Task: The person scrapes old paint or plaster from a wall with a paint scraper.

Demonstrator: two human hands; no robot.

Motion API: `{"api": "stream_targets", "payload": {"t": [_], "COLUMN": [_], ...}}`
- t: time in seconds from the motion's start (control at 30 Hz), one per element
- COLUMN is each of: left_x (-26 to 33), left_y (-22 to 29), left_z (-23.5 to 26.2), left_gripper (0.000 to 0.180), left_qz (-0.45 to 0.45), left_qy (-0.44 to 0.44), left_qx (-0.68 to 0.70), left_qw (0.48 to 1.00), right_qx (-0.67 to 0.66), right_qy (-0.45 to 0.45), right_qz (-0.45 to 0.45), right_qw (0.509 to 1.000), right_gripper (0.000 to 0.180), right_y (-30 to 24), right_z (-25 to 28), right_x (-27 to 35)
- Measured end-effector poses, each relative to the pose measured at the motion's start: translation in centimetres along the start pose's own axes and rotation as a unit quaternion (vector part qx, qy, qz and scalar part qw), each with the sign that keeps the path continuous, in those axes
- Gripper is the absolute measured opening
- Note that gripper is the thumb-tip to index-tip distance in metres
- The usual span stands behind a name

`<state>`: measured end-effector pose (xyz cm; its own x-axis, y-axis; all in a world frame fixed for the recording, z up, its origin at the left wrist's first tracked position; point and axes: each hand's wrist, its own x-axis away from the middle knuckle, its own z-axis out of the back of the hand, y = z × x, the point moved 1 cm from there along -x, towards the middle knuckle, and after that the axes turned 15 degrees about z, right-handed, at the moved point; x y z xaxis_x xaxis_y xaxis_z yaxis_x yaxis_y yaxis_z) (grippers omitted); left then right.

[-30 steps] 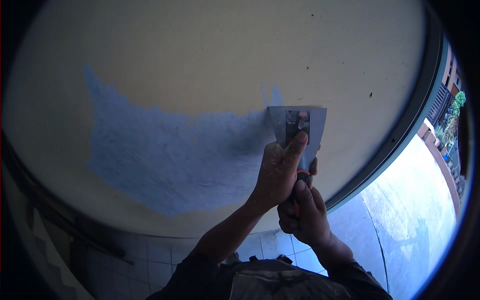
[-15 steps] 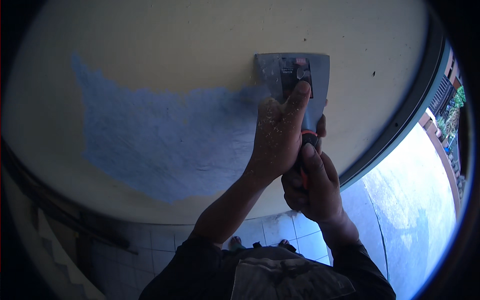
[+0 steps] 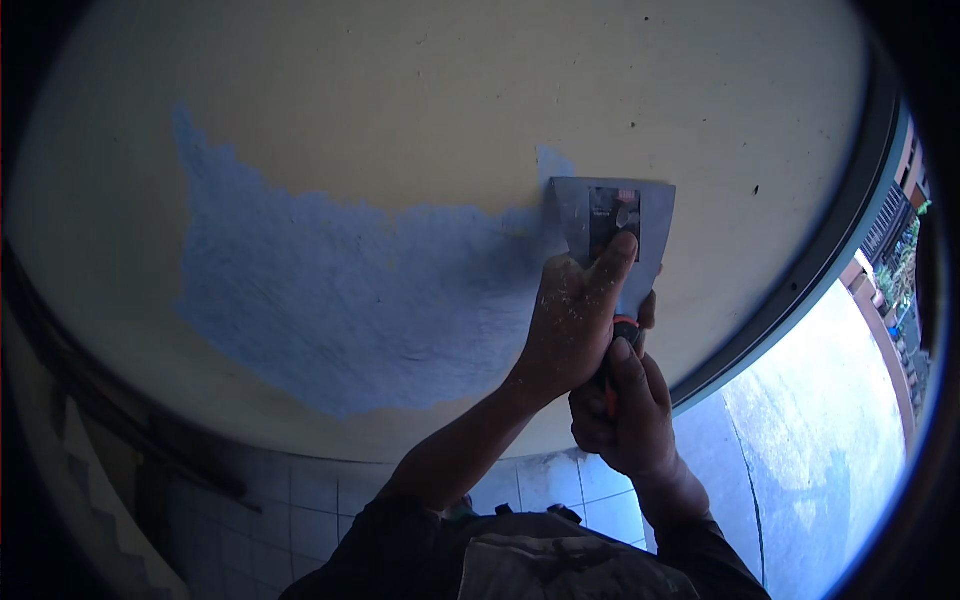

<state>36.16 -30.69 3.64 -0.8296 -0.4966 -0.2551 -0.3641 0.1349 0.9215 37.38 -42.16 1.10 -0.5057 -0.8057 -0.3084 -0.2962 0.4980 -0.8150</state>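
Observation:
A wide paint scraper (image 3: 655, 215) with a grey metal blade, a dark label and a black-and-red handle lies against a cream-painted wall (image 3: 450, 110). My right hand (image 3: 635, 415) is wrapped round its handle. Higher up, my left hand (image 3: 568, 325) grips the scraper at the lower blade, its thumb pressed on the label and its other fingers mostly hidden behind. Pale flakes cling to the back of that hand. Left of the blade spreads a large bare grey-blue patch (image 3: 330, 290) with ragged edges. A small bare strip (image 3: 553, 160) shows just above the blade's left corner.
A dark curved-looking frame edge (image 3: 790, 285) bounds the wall on the right, with sunlit concrete (image 3: 820, 430) beyond. Pale floor tiles (image 3: 550, 480) lie below. A dark bar (image 3: 150, 440) runs along the lower left beside a stepped edge (image 3: 100, 510).
Both hands and the scraper have come down the wall and slightly right in view. A small bare grey strip now shows above the blade where cream paint was before.

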Motion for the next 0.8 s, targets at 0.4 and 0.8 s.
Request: {"api": "stream_targets", "payload": {"t": [0.4, 0.8], "left_x": [3.6, 1.3], "left_y": [-1.1, 0.1], "left_z": [0.3, 0.2], "left_gripper": [0.047, 0.044], "left_qz": [0.135, 0.068], "left_qy": [-0.031, -0.066], "left_qx": [0.039, 0.062], "left_qw": [0.99, 0.994], "right_qx": [-0.01, -0.016], "right_qy": [-0.014, -0.047], "right_qz": [-0.006, 0.003], "right_qw": [1.0, 0.999], "right_gripper": [0.037, 0.036], "right_y": [1.8, 1.0], "right_z": [0.8, 0.4], "right_x": [3.3, 1.1]}}
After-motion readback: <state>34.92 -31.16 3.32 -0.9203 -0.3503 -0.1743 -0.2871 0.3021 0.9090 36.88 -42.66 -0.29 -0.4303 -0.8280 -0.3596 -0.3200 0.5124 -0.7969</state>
